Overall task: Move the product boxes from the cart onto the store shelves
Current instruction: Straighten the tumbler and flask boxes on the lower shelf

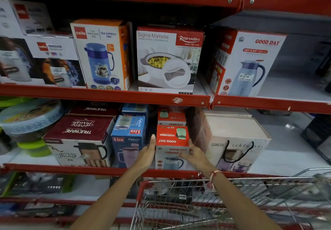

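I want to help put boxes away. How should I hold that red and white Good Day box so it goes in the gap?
Hold the Good Day box by its two tall side faces, one flat palm on each, coming from the front over the shelf edge. It stands upright and narrow between the blue Liza box and the Ganesh box, as the left hand and right hand show.

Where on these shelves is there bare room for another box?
Bare white shelf lies right of the Ganesh box and right of the upper Good Day box. It is crowded left of both, where both hands hold the small Good Day box.
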Demonstrator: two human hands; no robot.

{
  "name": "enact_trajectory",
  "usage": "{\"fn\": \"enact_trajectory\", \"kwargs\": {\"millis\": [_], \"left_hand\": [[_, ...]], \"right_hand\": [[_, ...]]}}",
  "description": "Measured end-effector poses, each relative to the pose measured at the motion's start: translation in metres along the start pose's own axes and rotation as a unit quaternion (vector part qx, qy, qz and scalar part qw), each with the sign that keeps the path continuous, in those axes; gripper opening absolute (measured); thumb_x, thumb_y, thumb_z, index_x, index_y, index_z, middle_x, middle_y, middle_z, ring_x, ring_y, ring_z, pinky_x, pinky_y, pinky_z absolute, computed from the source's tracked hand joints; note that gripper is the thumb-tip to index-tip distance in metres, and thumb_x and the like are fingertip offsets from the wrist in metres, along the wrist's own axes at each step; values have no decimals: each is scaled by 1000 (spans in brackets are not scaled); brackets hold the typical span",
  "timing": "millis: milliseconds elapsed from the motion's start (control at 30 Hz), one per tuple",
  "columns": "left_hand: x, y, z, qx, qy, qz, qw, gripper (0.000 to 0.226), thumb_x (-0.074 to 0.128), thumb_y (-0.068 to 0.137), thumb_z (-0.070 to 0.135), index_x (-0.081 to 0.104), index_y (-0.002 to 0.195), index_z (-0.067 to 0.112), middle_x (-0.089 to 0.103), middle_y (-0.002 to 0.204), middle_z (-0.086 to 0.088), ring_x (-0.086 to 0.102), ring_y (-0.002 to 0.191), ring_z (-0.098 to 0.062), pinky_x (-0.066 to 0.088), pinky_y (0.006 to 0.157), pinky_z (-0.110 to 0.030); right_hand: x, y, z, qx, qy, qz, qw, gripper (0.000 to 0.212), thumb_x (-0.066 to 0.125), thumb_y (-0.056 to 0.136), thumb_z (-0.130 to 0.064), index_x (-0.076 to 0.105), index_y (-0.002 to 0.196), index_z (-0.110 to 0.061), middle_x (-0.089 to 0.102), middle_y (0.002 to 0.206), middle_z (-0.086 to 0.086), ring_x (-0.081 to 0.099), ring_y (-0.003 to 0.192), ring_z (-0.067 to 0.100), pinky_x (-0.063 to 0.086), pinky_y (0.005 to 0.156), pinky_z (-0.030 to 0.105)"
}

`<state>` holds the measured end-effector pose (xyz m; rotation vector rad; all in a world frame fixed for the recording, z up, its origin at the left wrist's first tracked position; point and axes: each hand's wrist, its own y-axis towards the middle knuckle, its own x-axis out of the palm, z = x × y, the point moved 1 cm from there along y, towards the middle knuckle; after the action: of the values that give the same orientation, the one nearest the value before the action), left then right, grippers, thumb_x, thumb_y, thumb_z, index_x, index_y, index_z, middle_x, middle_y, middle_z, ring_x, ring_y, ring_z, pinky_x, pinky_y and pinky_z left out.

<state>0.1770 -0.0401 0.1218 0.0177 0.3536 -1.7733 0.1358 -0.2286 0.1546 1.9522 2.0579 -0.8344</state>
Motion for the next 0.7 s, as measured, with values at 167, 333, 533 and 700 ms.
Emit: {"fn": "enact_trajectory", "kwargs": {"millis": [167, 333, 533, 700], "left_hand": [[-14, -17, 54, 162, 84, 144, 973, 50, 20, 85, 66, 62, 85, 39, 62, 85, 23, 59, 78, 14, 42, 74, -13], [-55, -1, 137, 366, 75, 307, 875, 36, 35, 99, 27, 61, 114, 8, 67, 109, -6, 62, 101, -17, 47, 87, -25], [-73, 47, 183, 287, 33, 235, 928, 66, 23, 93, 53, 8, 149, 21, 14, 158, 1, 14, 144, -15, 14, 113, -30], [-81, 59, 188, 207, 96, 188, 955, 79, 7, 83, 67, 21, 147, 24, 20, 157, -1, 10, 145, -22, 10, 117, -41]], "right_hand": [[-25, 7, -34, -85, -82, 161, 980, 56, 62, 90, -33, 45, 140, -14, 59, 132, 9, 57, 121, 25, 48, 102, 35], [-74, 32, -102, -261, -14, 306, 915, 45, 59, 92, -28, 51, 135, -19, 58, 134, 3, 53, 125, 19, 44, 106, 34], [-99, 74, -142, -232, 27, 185, 955, 102, 66, 88, -36, -12, 153, -29, 11, 163, 3, 15, 149, 23, 22, 117, 38], [-95, 84, -149, -201, -10, 168, 965, 110, 66, 87, -34, -25, 148, -32, 18, 162, 9, 36, 141, 34, 32, 113, 40]]}}
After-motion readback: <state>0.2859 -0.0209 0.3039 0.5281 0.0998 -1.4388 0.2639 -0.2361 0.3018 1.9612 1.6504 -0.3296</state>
